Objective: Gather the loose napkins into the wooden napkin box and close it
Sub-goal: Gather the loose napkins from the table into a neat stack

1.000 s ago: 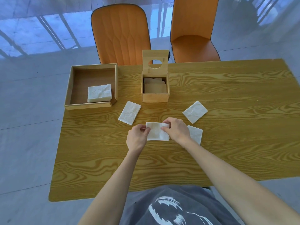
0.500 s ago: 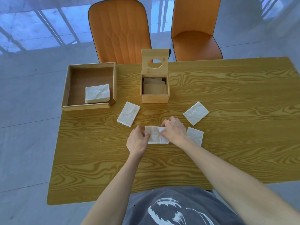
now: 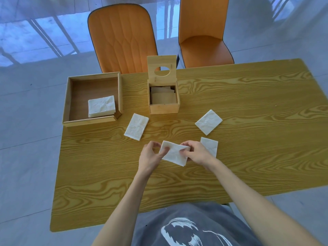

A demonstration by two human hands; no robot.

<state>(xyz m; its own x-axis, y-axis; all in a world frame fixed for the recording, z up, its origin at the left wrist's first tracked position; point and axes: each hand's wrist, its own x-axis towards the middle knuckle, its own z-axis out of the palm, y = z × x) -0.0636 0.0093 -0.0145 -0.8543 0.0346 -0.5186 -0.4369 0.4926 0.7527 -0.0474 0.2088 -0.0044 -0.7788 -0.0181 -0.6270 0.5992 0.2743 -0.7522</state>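
Note:
Both hands hold one white napkin (image 3: 174, 153) just above the table's middle: my left hand (image 3: 150, 157) pinches its left end, my right hand (image 3: 197, 152) its right end. The wooden napkin box (image 3: 164, 108) stands beyond them with its holed lid (image 3: 161, 69) tipped up and napkins lying inside. Loose napkins lie on the table: one (image 3: 136, 126) left of the box's front, one (image 3: 208, 122) to the right, and one (image 3: 210, 146) partly hidden behind my right hand.
An open wooden tray (image 3: 92, 121) at the table's back left holds a stack of napkins (image 3: 101, 106). Two orange chairs (image 3: 122, 38) stand behind the wooden table (image 3: 248, 139). A grey floor surrounds the table.
The napkin held in both hands has been lifted slightly off the table and tilted. The view has shifted a little; the other napkins and box have stayed put.

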